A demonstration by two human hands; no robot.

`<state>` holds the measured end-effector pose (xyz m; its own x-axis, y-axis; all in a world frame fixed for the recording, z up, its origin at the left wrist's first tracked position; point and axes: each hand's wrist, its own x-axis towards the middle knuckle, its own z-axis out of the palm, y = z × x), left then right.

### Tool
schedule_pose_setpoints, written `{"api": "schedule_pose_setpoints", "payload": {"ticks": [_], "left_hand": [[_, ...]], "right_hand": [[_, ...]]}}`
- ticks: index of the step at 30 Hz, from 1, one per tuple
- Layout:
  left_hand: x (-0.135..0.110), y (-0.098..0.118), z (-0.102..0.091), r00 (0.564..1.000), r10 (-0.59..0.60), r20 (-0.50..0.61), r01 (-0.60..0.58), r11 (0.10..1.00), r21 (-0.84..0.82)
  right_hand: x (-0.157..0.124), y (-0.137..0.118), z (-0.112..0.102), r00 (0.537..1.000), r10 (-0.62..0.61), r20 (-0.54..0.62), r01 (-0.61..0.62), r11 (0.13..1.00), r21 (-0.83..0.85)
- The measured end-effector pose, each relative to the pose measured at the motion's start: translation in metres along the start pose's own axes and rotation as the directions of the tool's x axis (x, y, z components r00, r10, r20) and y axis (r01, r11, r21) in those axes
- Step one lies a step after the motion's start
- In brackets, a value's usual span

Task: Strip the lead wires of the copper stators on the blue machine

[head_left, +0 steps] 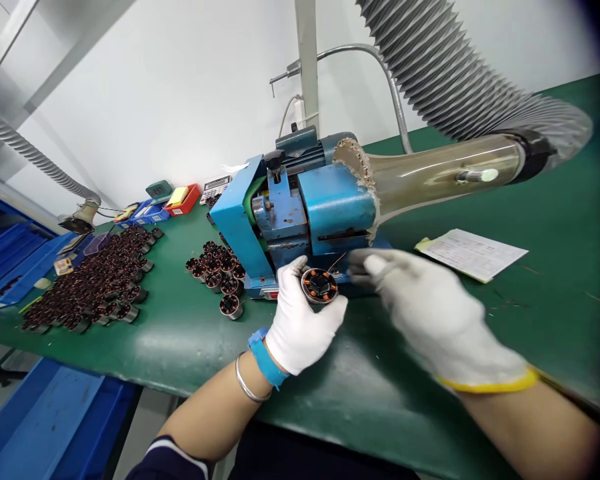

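My left hand (pixel 303 320), in a white glove, is closed around a motor stator (pixel 320 287). The stator is a short metal cylinder whose open face, with copper windings and a dark centre, is turned up towards me. A thin copper wire (pixel 337 261) sticks out from its upper right edge. My right hand (pixel 425 307), in a white glove with a yellow cuff, is to the right of the stator, apart from it. Its fingers are drawn together and somewhat blurred; what they hold, if anything, cannot be made out. Right behind both hands stands a blue belt-driven machine (pixel 337 203).
Several stators (pixel 230 285) stand left of the machine, with a large pile (pixel 100 283) farther left. A clear duct (pixel 430 177) and grey hose (pixel 430 60) run off right. Papers (pixel 473 253) lie on the green table (pixel 190 353). Blue bins (pixel 20 260) line the far left.
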<state>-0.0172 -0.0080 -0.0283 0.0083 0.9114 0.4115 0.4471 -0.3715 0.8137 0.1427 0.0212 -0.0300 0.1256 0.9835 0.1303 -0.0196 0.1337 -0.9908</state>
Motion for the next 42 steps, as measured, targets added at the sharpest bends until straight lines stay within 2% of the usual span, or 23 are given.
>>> {"api": "schedule_pose_setpoints", "payload": {"ticks": [1, 3, 5, 10, 15, 19, 24, 35, 39, 42], "left_hand": [[0.0, -0.002, 0.001, 1.0, 0.029, 0.005, -0.029, 1.0, 0.0], [0.0, -0.006, 0.004, 0.995, 0.104, 0.007, -0.104, 0.995, 0.01], [0.002, -0.009, 0.007, 0.988, 0.156, -0.018, -0.155, 0.987, 0.035], [0.015, -0.012, 0.008, 0.98, 0.178, -0.089, -0.164, 0.976, 0.145], [0.026, -0.009, 0.004, 0.952, 0.28, -0.123, -0.242, 0.935, 0.258], [0.032, -0.006, 0.004, 0.941, 0.32, -0.109, -0.271, 0.908, 0.319], [0.035, 0.003, 0.007, 0.954, 0.287, -0.081, -0.246, 0.911, 0.33], [0.04, 0.025, 0.01, 0.986, 0.165, -0.017, -0.147, 0.914, 0.378], [0.042, 0.027, 0.011, 0.989, 0.147, -0.004, -0.135, 0.921, 0.365], [0.041, 0.022, 0.011, 0.987, 0.163, 0.006, -0.155, 0.926, 0.344]], "right_hand": [[-0.007, 0.0, 0.009, 0.999, 0.027, 0.035, -0.026, 1.0, -0.007], [-0.02, 0.001, 0.026, 0.996, -0.058, 0.064, 0.059, 0.998, -0.005], [-0.025, 0.003, 0.037, 0.993, -0.098, 0.065, 0.094, 0.994, 0.054], [-0.012, 0.008, 0.04, 0.99, -0.016, 0.14, -0.024, 0.959, 0.283], [-0.005, 0.006, 0.044, 0.984, -0.041, 0.175, -0.057, 0.852, 0.52], [-0.004, 0.0, 0.044, 0.983, -0.02, 0.185, -0.098, 0.791, 0.604], [-0.004, -0.007, 0.039, 0.982, 0.029, 0.184, -0.143, 0.754, 0.641], [-0.003, -0.011, 0.032, 0.996, 0.011, 0.088, -0.062, 0.797, 0.601], [-0.003, -0.011, 0.035, 0.994, 0.053, 0.092, -0.101, 0.746, 0.658], [-0.005, -0.009, 0.037, 0.994, 0.077, 0.078, -0.109, 0.748, 0.654]]}}
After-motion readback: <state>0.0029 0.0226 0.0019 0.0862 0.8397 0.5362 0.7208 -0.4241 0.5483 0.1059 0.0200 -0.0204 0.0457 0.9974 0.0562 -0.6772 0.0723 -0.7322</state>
